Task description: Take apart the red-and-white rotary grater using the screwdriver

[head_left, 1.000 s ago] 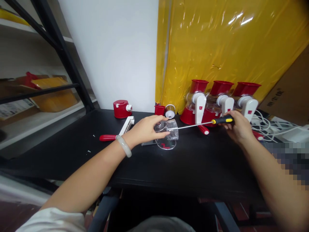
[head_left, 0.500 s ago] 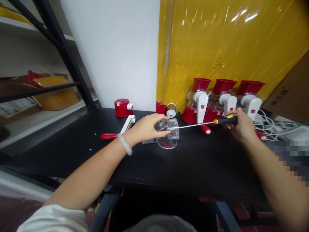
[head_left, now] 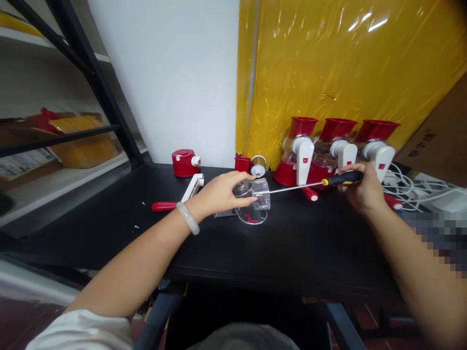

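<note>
In the head view, my left hand (head_left: 228, 197) grips a clear plastic grater body (head_left: 261, 201), fingers above and thumb at its near side. The part lies on its side, its wide round end on the black table. My right hand (head_left: 363, 192) is closed around the black and yellow handle of a long screwdriver (head_left: 341, 179). The screwdriver's shaft points left and its tip reaches inside the clear opening; what it touches there is hidden. Just left of my left hand lies a white crank with a red handle (head_left: 164, 206). Behind the clear part sit a grater drum (head_left: 258, 165) and a red pusher (head_left: 242, 164).
Three red and white rotary graters (head_left: 302, 150) stand at the back right, beside white cables (head_left: 412, 189). A red base (head_left: 185, 163) sits at the back left of the black table (head_left: 98, 218). A shelf rack (head_left: 105, 92) rises at the left.
My right hand has turned slightly around the screwdriver handle, and its fingers have shifted. The left hand and the clear part stay in place.
</note>
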Tool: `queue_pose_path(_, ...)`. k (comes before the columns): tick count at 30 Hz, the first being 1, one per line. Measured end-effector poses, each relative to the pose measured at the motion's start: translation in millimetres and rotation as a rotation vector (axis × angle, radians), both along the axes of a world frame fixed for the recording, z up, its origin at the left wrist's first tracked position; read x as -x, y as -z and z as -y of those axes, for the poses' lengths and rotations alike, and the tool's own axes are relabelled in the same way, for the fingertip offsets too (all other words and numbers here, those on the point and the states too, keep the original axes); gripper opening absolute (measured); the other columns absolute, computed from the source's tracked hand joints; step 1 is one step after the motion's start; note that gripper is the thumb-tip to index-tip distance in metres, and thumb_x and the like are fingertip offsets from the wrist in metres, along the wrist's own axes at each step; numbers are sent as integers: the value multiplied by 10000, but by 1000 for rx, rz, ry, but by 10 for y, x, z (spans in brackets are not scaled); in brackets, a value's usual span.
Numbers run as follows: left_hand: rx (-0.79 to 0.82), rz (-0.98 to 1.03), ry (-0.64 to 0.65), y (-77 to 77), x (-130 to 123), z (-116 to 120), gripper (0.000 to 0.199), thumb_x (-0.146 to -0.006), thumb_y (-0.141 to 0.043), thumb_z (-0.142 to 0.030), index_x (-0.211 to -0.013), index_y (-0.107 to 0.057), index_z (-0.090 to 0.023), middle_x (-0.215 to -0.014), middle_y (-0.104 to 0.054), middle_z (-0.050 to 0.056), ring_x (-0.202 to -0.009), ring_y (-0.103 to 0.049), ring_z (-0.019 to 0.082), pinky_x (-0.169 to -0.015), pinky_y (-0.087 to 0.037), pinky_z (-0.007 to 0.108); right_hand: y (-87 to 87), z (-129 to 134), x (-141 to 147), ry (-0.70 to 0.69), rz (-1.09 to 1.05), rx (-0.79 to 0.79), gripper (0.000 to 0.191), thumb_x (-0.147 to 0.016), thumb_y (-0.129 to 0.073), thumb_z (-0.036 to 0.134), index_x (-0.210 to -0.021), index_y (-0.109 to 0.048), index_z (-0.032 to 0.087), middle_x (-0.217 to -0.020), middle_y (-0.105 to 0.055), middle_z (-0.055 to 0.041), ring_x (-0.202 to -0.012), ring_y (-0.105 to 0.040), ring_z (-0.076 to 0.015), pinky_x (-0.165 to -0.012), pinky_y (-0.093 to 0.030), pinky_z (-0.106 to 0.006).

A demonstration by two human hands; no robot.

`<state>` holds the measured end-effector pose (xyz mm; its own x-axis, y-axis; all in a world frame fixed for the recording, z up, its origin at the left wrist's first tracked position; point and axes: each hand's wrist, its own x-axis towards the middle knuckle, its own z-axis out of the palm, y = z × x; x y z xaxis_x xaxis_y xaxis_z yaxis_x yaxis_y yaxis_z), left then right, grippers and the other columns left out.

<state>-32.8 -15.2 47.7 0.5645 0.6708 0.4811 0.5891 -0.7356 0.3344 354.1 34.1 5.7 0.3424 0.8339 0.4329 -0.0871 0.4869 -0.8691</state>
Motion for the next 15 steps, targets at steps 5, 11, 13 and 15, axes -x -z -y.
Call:
queue_pose_path(5,3,-10,0,-8,1,4,487,-843,-716,-441,-1284,-624,-254,-1234,-691,64,-1114,-654,235,-972,-509,392,-14,12,31,-11,17,6,330,-704,-794,489,-744,-648,195,-501,-482,41,-416,-419,-95,-381,-336,-218)
queue_pose_path(11,3,-22,-10,-7,-1,4,491,-842,-719,-437,-1285,-626,-247,-1242,-688,61,-1118,-649,230,-975,-506,382,-92,118,109,-252,-151,28,314,-534,-789,175,-805,-637,219,-851,-616,8,-759,-620,-157,-596,-565,-298)
queue_pose_path(13,0,-16,-13,-8,-2,3,493,-837,-725,-434,-1282,-625,-248,-1246,-687,61,-1119,-649,231,-979,-506,382,-77,103,87,-259,-127,9,291,-566,-803,257,-814,-654,222,-865,-627,-7,-774,-629,-167,-590,-567,-295)
queue_pose_path(15,0,-13,-9,-8,-2,2,493,-837,-725,-430,-1286,-621,-254,-1246,-689,59,-1119,-651,231,-977,-508,378,-49,68,54,-187,-88,-10,309,-663,-782,472,-784,-669,211,-810,-632,-24,-705,-623,-162,-550,-554,-288)
